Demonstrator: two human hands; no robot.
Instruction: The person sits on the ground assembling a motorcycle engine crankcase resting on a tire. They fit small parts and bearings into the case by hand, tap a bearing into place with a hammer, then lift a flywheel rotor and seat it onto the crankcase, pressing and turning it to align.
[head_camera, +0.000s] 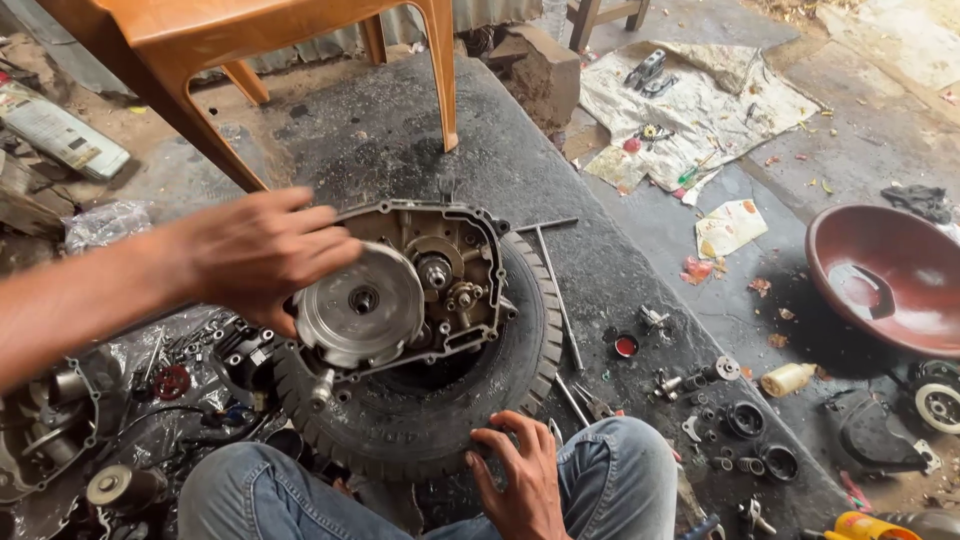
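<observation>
Left hand: your left hand (262, 252) is spread with fingers curled over the far-left edge of the round metal clutch disc (362, 304), gripping its rim.
Right hand: your right hand (518, 475) lies flat, fingers splayed, on the near edge of the black tyre (520, 350), beside your right knee; it clasps nothing.
Clutch disc: it sits in the left part of the engine casing (455, 265), tilted toward you.
Engine casing: open, gears showing, it lies on top of the tyre at the middle of the scene.
Long rods: thin metal rods (556, 290) lie on the ground just right of the tyre.
Red basin: a red basin (880, 275) stands well apart at the far right.
Chair: an orange plastic chair (250, 50) stands at the far left.
Small parts: loose rings and fittings (745, 420) are scattered near right.
</observation>
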